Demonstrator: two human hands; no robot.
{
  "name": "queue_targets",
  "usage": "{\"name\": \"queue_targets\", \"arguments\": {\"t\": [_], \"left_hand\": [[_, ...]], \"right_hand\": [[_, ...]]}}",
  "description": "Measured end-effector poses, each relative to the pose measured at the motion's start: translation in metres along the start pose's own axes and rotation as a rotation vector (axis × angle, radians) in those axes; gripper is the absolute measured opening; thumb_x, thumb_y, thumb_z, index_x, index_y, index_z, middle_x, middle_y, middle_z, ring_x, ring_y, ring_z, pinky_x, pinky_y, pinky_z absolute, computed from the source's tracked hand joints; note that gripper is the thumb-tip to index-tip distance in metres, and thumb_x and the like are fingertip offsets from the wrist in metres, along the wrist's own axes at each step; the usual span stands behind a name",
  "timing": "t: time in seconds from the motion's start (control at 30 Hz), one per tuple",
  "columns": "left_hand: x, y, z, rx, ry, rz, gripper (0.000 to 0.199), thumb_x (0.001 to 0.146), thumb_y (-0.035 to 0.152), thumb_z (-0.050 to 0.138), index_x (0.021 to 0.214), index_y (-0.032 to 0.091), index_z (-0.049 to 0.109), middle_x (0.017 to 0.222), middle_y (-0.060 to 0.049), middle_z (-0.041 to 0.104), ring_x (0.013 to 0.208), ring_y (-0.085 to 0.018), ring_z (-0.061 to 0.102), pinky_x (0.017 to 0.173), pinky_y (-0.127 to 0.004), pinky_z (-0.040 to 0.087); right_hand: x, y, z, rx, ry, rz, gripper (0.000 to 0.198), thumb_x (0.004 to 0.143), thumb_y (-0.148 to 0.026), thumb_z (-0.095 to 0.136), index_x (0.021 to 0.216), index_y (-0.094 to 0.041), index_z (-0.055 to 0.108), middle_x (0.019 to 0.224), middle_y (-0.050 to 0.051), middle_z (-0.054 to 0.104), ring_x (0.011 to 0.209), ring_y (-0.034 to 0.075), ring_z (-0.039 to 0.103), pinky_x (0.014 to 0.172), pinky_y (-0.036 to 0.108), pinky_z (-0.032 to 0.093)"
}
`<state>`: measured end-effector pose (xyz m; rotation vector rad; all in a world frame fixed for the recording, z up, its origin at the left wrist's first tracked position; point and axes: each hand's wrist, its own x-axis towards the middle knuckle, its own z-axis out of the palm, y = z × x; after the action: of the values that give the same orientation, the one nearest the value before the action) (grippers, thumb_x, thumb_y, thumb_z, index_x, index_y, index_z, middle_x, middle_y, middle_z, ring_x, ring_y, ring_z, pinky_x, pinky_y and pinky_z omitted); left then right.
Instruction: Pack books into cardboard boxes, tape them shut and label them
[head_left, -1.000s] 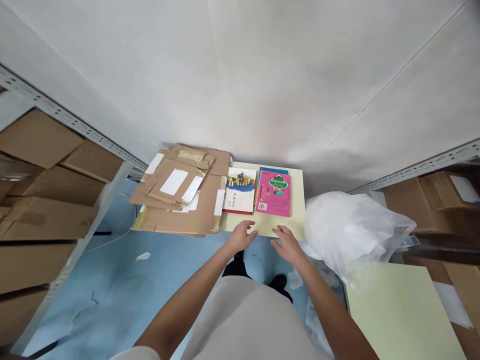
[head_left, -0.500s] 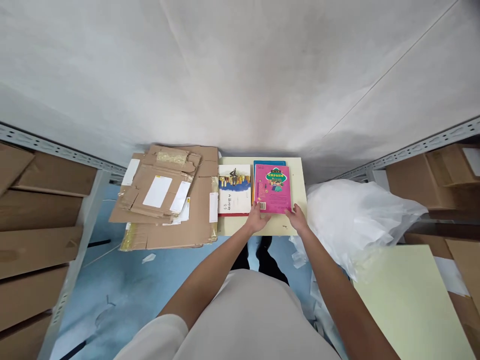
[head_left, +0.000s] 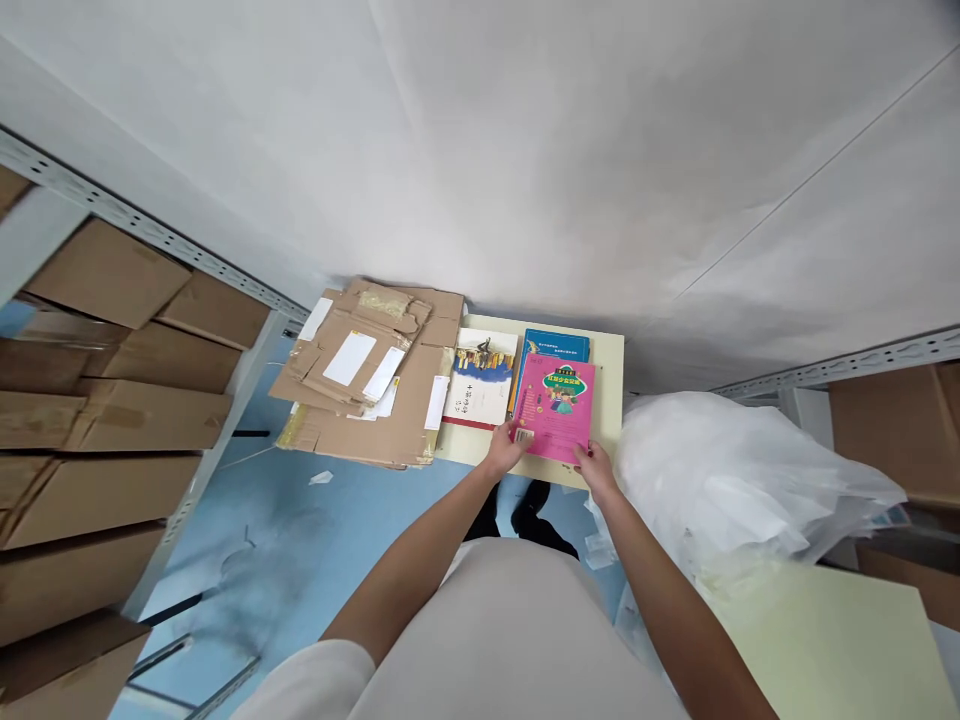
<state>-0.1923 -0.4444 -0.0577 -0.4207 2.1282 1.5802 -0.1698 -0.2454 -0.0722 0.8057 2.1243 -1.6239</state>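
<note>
A pink book [head_left: 556, 410] is held by its near edge between both my hands. My left hand [head_left: 507, 449] grips its lower left corner, by the barcode, and my right hand [head_left: 595, 466] its lower right corner. Behind it, partly covered, a blue book [head_left: 559, 343] lies on the pale yellow table [head_left: 611, 385]. To the left is a white book [head_left: 487, 395] with a city picture on its cover and a red edge showing below it.
Flattened cardboard [head_left: 390, 420] is piled at the table's left side. A large white plastic bag [head_left: 720, 470] bulges at the right, above a pale yellow board [head_left: 847, 640]. Shelves with brown boxes [head_left: 150, 415] stand left and right; a grey wall [head_left: 525, 180] rises behind.
The pink book has come toward me in my hands, uncovering more of the blue book behind it. The whole view has turned, showing more of the left shelf.
</note>
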Motion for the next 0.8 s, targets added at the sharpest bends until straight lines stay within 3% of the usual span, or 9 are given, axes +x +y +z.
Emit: {"name": "queue_targets", "arguments": {"t": [0.13,0.23,0.3,0.37,0.43,0.53,0.6,0.67,0.8], "left_hand": [[-0.019,0.005,0.005,0.015,0.033,-0.037,0.056,0.076,0.044,0.069,0.121,0.012,0.056,0.115,-0.016,0.064,0.11,-0.026,0.06,0.098,-0.041,0.044],[-0.033,0.012,0.01,0.068,0.091,-0.046,0.064,0.071,0.044,0.073,0.125,0.015,0.055,0.132,-0.017,0.054,0.129,-0.032,0.044,0.107,-0.047,0.034],[-0.042,0.023,0.014,0.093,0.099,0.029,0.066,0.068,0.043,0.075,0.125,0.016,0.057,0.137,-0.017,0.049,0.133,-0.034,0.038,0.109,-0.047,0.031],[-0.051,0.039,0.017,0.031,0.036,0.128,0.064,0.069,0.043,0.074,0.125,0.017,0.058,0.135,-0.017,0.051,0.127,-0.033,0.046,0.104,-0.045,0.038],[-0.06,0.059,0.018,-0.13,-0.076,0.173,0.066,0.071,0.045,0.073,0.129,0.018,0.055,0.132,-0.017,0.054,0.116,-0.03,0.054,0.092,-0.042,0.047],[-0.077,0.086,0.014,-0.36,-0.206,0.138,0.074,0.072,0.046,0.072,0.137,0.023,0.046,0.128,-0.016,0.057,0.102,-0.025,0.061,0.077,-0.035,0.052],[-0.087,0.096,0.007,-0.439,-0.209,0.109,0.075,0.072,0.045,0.073,0.139,0.024,0.044,0.121,-0.013,0.061,0.091,-0.02,0.063,0.071,-0.031,0.052],[-0.095,0.097,-0.003,-0.485,-0.17,0.103,0.072,0.071,0.043,0.074,0.135,0.024,0.046,0.115,-0.011,0.063,0.083,-0.017,0.063,0.066,-0.028,0.051],[-0.102,0.086,-0.024,-0.608,-0.162,0.197,0.058,0.07,0.038,0.073,0.124,0.023,0.054,0.109,-0.007,0.067,0.088,-0.018,0.064,0.073,-0.028,0.051]], "right_hand": [[-0.018,0.004,-0.005,0.089,-0.038,-0.024,0.028,0.079,-0.038,0.055,0.1,-0.02,0.054,0.105,0.011,0.069,0.092,0.021,0.069,0.075,0.034,0.06],[-0.03,-0.002,-0.006,0.241,-0.02,-0.071,0.038,0.077,-0.038,0.058,0.11,-0.021,0.051,0.108,0.009,0.068,0.094,0.021,0.069,0.077,0.037,0.059],[-0.038,-0.012,-0.005,0.343,0.001,-0.126,0.045,0.073,-0.039,0.062,0.113,-0.02,0.052,0.107,0.009,0.069,0.092,0.023,0.069,0.076,0.039,0.059],[-0.049,-0.027,-0.004,0.35,0.008,-0.205,0.05,0.073,-0.042,0.062,0.117,-0.019,0.054,0.107,0.01,0.069,0.091,0.024,0.069,0.073,0.039,0.059],[-0.065,-0.042,-0.001,0.24,0.021,-0.332,0.05,0.078,-0.044,0.057,0.12,-0.018,0.056,0.11,0.012,0.069,0.091,0.025,0.069,0.073,0.039,0.059],[-0.094,-0.061,0.006,-0.096,0.103,-0.551,0.041,0.086,-0.037,0.048,0.121,-0.019,0.06,0.103,0.012,0.072,0.089,0.027,0.07,0.075,0.04,0.057],[-0.114,-0.068,0.014,-0.31,0.159,-0.685,0.038,0.088,-0.028,0.045,0.121,-0.021,0.062,0.102,0.012,0.073,0.093,0.028,0.069,0.079,0.041,0.055],[-0.129,-0.072,0.021,-0.438,0.162,-0.828,0.041,0.086,-0.021,0.046,0.125,-0.022,0.06,0.115,0.012,0.069,0.107,0.027,0.065,0.088,0.042,0.053],[-0.149,-0.07,0.028,-0.55,0.051,-1.006,0.048,0.079,-0.023,0.059,0.127,-0.018,0.059,0.137,0.014,0.055,0.125,0.028,0.052,0.102,0.045,0.046]]}}
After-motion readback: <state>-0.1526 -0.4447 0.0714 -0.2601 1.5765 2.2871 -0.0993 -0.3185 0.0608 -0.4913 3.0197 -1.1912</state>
